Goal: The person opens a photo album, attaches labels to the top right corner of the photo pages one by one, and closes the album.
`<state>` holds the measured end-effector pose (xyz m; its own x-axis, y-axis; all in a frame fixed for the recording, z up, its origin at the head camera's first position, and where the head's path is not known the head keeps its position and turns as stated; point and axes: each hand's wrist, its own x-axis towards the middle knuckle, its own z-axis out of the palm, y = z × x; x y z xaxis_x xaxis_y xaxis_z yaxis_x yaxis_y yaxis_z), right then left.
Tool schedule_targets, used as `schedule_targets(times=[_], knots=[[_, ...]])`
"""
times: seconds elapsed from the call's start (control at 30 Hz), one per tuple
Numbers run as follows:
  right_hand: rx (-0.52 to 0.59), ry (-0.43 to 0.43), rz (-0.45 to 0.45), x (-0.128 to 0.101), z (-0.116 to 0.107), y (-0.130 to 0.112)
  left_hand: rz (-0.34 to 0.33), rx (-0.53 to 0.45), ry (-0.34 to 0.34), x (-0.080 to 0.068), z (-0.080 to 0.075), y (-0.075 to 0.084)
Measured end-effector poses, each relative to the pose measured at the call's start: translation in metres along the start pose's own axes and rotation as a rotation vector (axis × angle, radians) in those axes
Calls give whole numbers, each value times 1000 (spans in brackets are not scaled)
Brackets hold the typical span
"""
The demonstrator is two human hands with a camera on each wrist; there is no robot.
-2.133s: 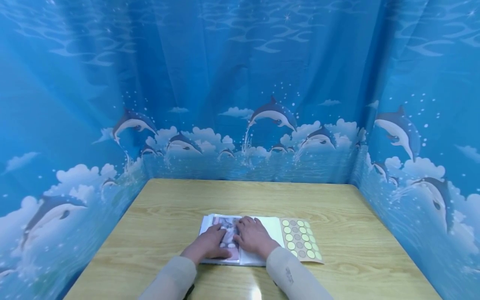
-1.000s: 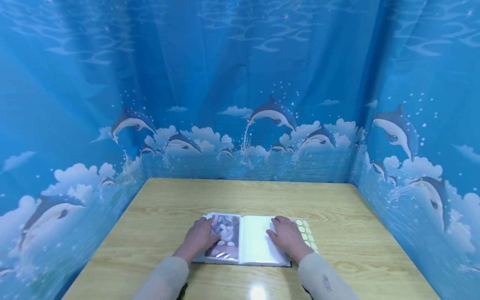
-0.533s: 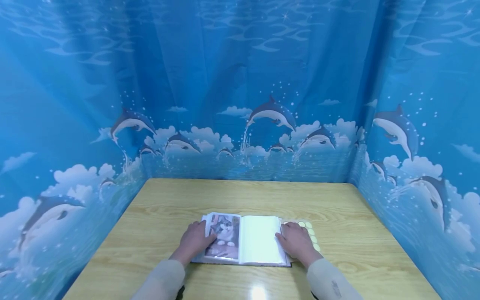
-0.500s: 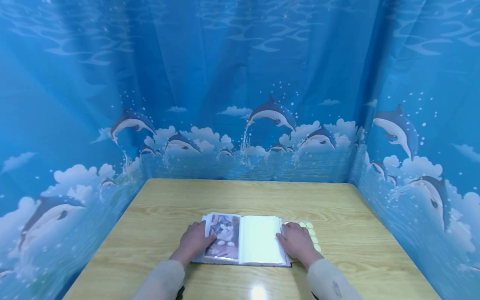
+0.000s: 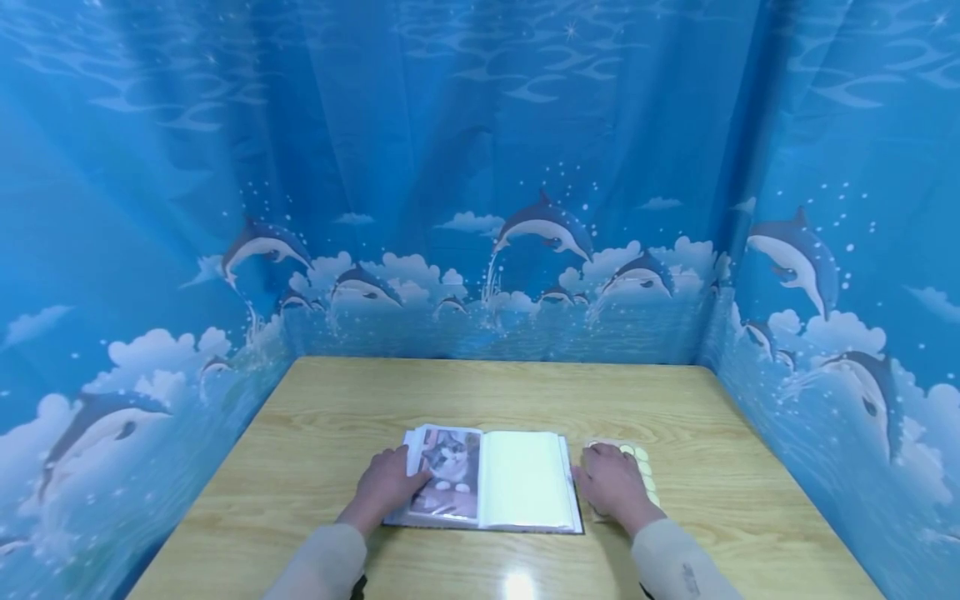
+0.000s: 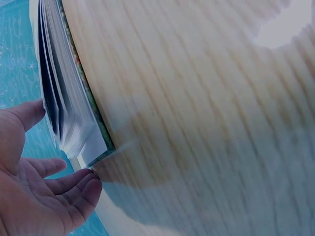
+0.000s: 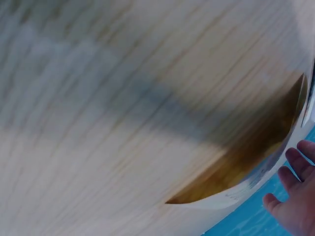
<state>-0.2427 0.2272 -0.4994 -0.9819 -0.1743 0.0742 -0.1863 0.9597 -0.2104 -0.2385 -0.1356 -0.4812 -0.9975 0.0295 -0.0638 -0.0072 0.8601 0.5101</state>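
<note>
An open photo album [image 5: 525, 482] lies on the table, a cat photo [image 5: 448, 487] on its left page and a blank pale right page. My left hand [image 5: 385, 485] rests at its left edge, thumb over the page. In the left wrist view, those fingertips touch the cover's corner beside the stacked pages [image 6: 64, 93]. My right hand [image 5: 615, 490] lies over a sheet of round pale-yellow stickers [image 5: 643, 468], covering much of it. The right wrist view shows that sheet bowed up off the table [image 7: 241, 169], its fingers loosely extended along the far side.
The wooden table [image 5: 360, 400] extends behind and to both sides of the album. Blue curtains [image 5: 420, 167] printed with dolphins stand along its back and sides. A bright light reflection [image 5: 518, 586] shows near the front edge.
Both hands have moved apart from the album's middle, uncovering the cat photo and the blank page. The right hand has slid the sticker sheet rightward, leaving a gap beside the album.
</note>
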Motion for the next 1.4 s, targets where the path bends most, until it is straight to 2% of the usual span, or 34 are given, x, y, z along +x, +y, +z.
schedule_targets(times=[0.57,0.83,1.13,1.4], knots=[[-16,-12,-32,1,8,-16,4,36,24,0,1,0],[31,-13,-30,-1,6,-22,25,60,52,0,1,-4],[62,-15,-4,-1,7,-25,3,43,36,0,0,-5],[53,-2,-39,1,13,-27,-10,14,25,0,1,-3]])
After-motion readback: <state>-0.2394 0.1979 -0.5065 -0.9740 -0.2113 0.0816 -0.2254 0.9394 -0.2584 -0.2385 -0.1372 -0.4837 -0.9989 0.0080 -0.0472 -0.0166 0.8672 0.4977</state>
